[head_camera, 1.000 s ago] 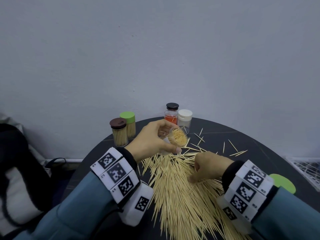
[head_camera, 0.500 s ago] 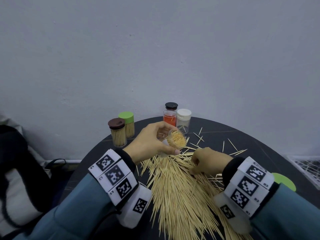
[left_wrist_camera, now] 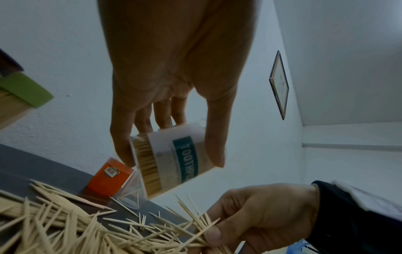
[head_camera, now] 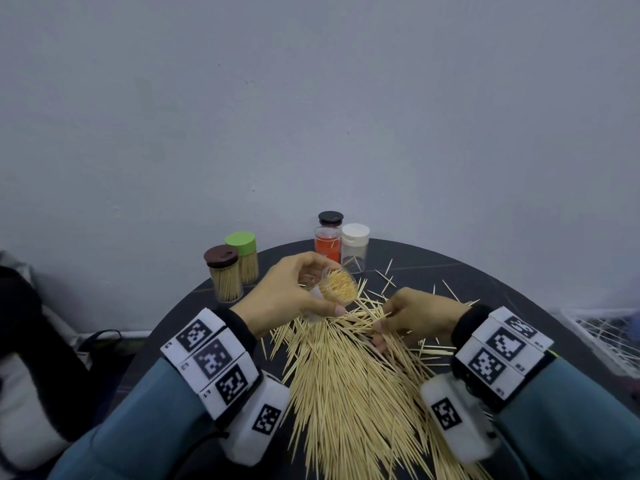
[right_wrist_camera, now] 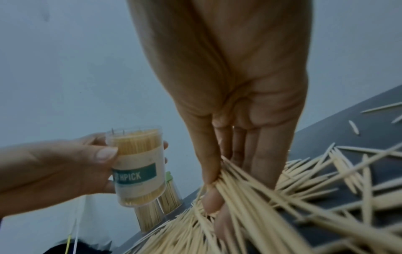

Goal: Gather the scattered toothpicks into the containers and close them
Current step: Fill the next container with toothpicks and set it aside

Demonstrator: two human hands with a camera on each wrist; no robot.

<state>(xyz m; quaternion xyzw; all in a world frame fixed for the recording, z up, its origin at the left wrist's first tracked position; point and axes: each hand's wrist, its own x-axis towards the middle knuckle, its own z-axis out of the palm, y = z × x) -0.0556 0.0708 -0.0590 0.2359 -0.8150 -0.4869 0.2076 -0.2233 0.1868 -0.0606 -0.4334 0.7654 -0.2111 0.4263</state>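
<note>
A big heap of toothpicks (head_camera: 346, 386) covers the middle of the dark round table (head_camera: 519, 299). My left hand (head_camera: 294, 292) holds an open clear toothpick container (head_camera: 337, 289) tilted above the heap; it is nearly full and carries a teal label (left_wrist_camera: 187, 158) (right_wrist_camera: 139, 165). My right hand (head_camera: 412, 317) sits just right of it, low on the heap, and pinches a bunch of toothpicks (right_wrist_camera: 234, 182) between thumb and fingers (left_wrist_camera: 217, 235). Loose toothpicks (head_camera: 388, 278) lie scattered behind the hands.
Two closed containers full of toothpicks, brown-lidded (head_camera: 223, 273) and green-lidded (head_camera: 244, 256), stand at the back left. A red container with a black lid (head_camera: 327, 237) and a white-lidded one (head_camera: 355, 247) stand at the back. A wall rises just behind.
My right hand moved forward and left over the heap toward the container and now pinches a bunch of toothpicks. The left hand kept the container in about the same place.
</note>
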